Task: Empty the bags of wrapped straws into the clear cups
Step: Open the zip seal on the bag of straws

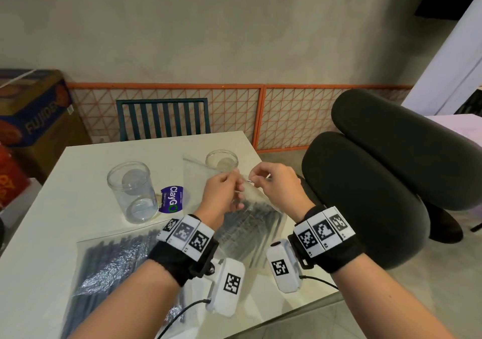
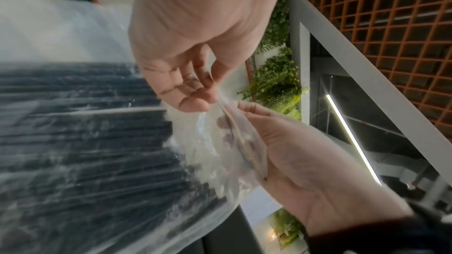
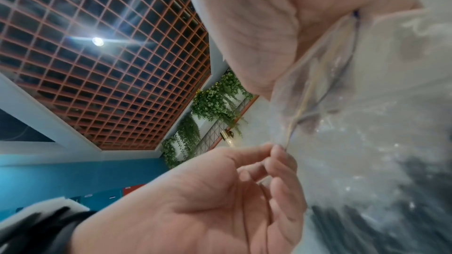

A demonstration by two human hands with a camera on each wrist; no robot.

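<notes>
A clear zip bag (image 1: 250,218) of black wrapped straws is tilted up off the white table (image 1: 78,171). My left hand (image 1: 224,190) and right hand (image 1: 271,184) both pinch its sealed top edge, close together. In the left wrist view my left hand (image 2: 293,152) grips the seal of the bag (image 2: 97,142), with fingers showing through the plastic, and my right hand (image 2: 195,45) pinches just above. In the right wrist view the right hand (image 3: 220,200) nips the bag's (image 3: 367,123) corner below the left hand (image 3: 257,26). A second full bag (image 1: 112,260) lies flat at front left. Two clear cups (image 1: 133,190) (image 1: 221,160) stand upright beyond.
A purple ClayGo label (image 1: 170,199) lies beside the near cup. A teal chair (image 1: 163,119) stands behind the table, and a black padded chair (image 1: 378,182) is close on the right. Cardboard boxes (image 1: 34,109) sit at far left, with an orange mesh fence (image 1: 260,111) along the wall.
</notes>
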